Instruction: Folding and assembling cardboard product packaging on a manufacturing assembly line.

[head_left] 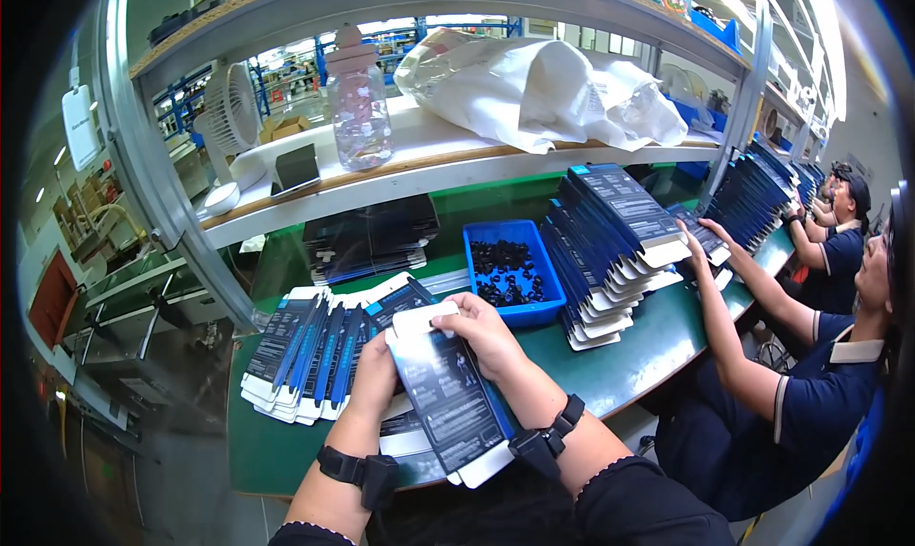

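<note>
Viewing remotely, I find both hands grasping one dark-blue, rectangular cardboard carton with white end flaps (448, 403). The left hand (377, 370) is curled round its left long side, opened only to the carton's thickness (its fingertips are hidden from me). The right hand (488, 338) clasps the upper end, thumb pressed against the white flap. The carton is held tilted over the near edge of the smooth green worktop (667, 348). I record a fanned row of flattened dark-blue cartons (315, 351) by the worktop's left edge, and a blue rectangular plastic tray (519, 315) of small black parts beyond the right hand.
</note>
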{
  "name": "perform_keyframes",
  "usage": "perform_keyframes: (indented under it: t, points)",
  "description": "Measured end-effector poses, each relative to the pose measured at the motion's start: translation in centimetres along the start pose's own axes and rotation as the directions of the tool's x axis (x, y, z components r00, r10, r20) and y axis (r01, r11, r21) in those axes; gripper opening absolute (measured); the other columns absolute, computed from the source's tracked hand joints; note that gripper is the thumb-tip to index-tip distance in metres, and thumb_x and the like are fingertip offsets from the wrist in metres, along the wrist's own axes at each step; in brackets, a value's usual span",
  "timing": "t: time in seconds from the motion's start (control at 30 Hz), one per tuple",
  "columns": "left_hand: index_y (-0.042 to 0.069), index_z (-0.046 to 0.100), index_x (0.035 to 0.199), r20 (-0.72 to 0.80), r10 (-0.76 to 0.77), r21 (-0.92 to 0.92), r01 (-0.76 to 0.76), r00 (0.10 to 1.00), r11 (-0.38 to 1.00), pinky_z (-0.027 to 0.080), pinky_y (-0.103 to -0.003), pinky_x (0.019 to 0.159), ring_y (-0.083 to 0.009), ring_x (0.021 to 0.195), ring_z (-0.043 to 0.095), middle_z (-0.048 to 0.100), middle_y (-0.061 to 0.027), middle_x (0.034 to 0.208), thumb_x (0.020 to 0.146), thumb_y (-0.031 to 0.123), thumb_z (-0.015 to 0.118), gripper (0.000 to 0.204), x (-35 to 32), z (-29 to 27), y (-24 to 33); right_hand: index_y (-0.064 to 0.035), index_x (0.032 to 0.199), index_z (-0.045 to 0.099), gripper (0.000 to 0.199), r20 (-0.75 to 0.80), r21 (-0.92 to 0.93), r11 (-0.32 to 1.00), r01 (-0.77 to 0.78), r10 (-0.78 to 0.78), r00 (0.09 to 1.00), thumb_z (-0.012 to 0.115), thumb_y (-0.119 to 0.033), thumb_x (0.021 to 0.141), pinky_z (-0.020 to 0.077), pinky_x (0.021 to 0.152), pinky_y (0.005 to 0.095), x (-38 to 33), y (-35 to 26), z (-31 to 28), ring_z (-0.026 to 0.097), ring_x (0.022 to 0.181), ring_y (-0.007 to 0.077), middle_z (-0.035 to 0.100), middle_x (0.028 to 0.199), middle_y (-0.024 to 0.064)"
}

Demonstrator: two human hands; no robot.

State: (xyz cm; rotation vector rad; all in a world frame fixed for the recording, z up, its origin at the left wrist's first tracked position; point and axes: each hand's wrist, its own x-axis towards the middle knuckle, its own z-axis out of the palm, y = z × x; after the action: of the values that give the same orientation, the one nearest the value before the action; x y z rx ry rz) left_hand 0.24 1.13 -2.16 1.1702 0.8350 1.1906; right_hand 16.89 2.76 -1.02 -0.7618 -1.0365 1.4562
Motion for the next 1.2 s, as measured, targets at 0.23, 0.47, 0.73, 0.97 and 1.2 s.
perform_keyframes:
  t: [0.23,0.47,0.73,0.97,1.2]
  points:
    - [-0.003,0.032,0.132,0.629,-0.188,-0.281,0.446,0.754,0.85,0.047,-0.047,0.09,-0.0384,0.111,0.052,0.05,-0.0282,0.118,0.078,0.07,0.042,0.091,-1.7,1.7,1.2,0.0009,0.102,0.049,0.029,-0.209,0.277,0.944,0.178,-0.121,0.97,0.064,-0.011,0.08,0.046,0.08,0.0266,0.6,-0.4,-0.4,0.057,0.087,0.0142,0.059,0.094,0.0102]
    - [-0.01,0.03,0.13,0.601,-0.228,-0.304,0.483,0.766,0.821,0.046,-0.052,0.089,-0.0449,0.107,0.052,0.045,-0.0365,0.118,0.068,0.052,0.069,0.095,-2.5,2.8,2.1,-0.001,0.112,0.046,0.038,-0.142,0.355,0.903,0.24,-0.201,0.969,0.064,-0.019,0.083,0.0453,0.082,0.0259,0.1,-1.4,-0.1,0.056,0.09,0.0119,0.058,0.099,0.0082]
    - [-0.009,0.038,0.123,0.513,-0.236,-0.284,0.422,0.826,0.861,0.051,-0.046,0.082,-0.0391,0.098,0.058,0.054,-0.0296,0.108,0.084,0.031,0.053,0.058,-1.8,2.5,2.8,0.0028,0.109,0.052,0.029,-0.039,-0.064,0.983,0.174,-0.176,0.984,0.057,-0.016,0.088,0.0463,0.078,0.0265,0.0,-0.8,-0.1,0.057,0.087,0.0122,0.061,0.098,0.0088]
    - [-0.002,0.046,0.117,-0.171,0.215,0.269,-0.164,0.962,0.949,0.044,-0.027,0.081,-0.015,0.089,0.055,0.058,-0.0122,0.103,0.091,0.026,0.055,0.04,0.2,-0.1,0.0,0.0033,0.105,0.055,0.025,0.002,-0.173,0.922,0.346,-0.351,0.937,0.055,-0.009,0.084,0.0461,0.078,0.0283,1.3,1.4,-0.1,0.056,0.087,0.0123,0.062,0.095,0.0083]
    - [0.001,0.041,0.124,-0.194,0.327,0.246,-0.277,0.925,0.929,0.043,-0.024,0.081,-0.0119,0.091,0.053,0.057,-0.0109,0.102,0.093,0.015,0.051,0.036,0.5,0.3,0.2,0.0025,0.13,0.035,0.059,-0.005,-0.429,0.837,0.34,-0.379,0.925,0.06,-0.012,0.079,0.04,0.092,0.0363,0.7,1.0,0.8,0.054,0.107,0.0322,0.054,0.114,0.0243]
